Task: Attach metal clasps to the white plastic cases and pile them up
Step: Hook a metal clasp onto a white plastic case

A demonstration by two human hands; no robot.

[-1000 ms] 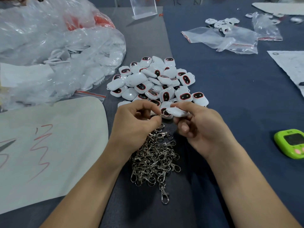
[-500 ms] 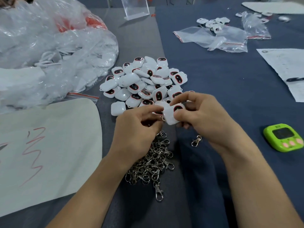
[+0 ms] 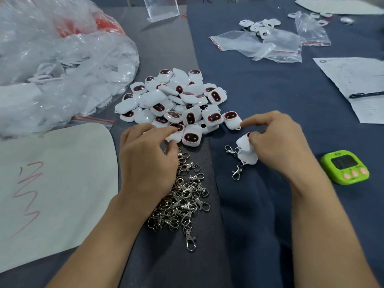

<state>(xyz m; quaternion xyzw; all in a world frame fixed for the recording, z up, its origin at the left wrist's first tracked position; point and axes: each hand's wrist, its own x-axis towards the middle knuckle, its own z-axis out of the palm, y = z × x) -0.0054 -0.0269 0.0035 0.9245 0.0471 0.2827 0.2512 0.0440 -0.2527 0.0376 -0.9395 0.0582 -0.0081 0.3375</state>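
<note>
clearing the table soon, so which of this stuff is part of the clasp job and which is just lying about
In the job: pile of white cases, heap of clasps, clasped case gripped by the right hand, loose case pinched by the left hand.
Lying about: green timer, plastic bags, printed paper, scribbled sheet, clear stand.
</note>
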